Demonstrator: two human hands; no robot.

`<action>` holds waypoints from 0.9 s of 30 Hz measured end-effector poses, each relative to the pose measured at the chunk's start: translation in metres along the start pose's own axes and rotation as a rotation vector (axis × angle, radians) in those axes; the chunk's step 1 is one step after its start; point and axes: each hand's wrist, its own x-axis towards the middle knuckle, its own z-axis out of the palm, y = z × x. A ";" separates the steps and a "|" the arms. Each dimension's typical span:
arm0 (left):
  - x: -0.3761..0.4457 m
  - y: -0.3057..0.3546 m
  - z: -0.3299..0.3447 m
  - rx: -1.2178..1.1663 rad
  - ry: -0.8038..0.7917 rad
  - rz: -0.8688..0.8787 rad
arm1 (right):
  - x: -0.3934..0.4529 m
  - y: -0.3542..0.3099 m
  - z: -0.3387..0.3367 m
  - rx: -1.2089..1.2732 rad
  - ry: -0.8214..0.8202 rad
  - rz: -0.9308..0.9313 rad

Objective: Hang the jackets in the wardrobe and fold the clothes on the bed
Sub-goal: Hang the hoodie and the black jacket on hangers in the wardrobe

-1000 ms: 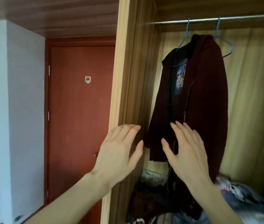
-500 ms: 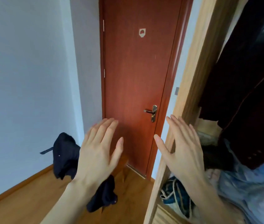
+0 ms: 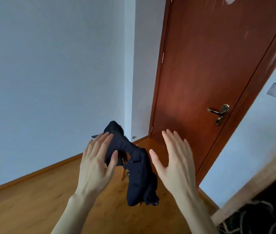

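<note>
While both hands, left hand (image 3: 95,164) and right hand (image 3: 176,162), hover spread and empty, best grab the dark jacket (image 3: 133,168) by its collar.

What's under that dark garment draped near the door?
The dark garment is draped over something wooden; only an orange-brown leg and a sliver through a gap show. Its shape is covered. Both the left hand and right hand are open, short of it.

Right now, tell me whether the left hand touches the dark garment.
Cannot tell: in the head view the left hand overlaps the dark garment, which may lie behind it.
</note>
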 end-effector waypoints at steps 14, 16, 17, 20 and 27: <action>0.058 -0.101 0.102 0.054 -0.095 -0.157 | 0.059 0.060 0.185 0.040 -0.249 -0.030; 0.069 -0.117 0.117 0.046 -0.119 -0.167 | 0.063 0.065 0.205 0.029 -0.275 -0.027; 0.074 -0.125 0.126 0.045 -0.136 -0.171 | 0.064 0.067 0.216 0.019 -0.284 -0.023; 0.089 -0.150 0.156 0.043 -0.204 -0.155 | 0.066 0.073 0.247 -0.019 -0.334 0.011; 0.129 -0.228 0.238 0.016 -0.417 -0.083 | 0.061 0.082 0.333 -0.155 -0.656 0.307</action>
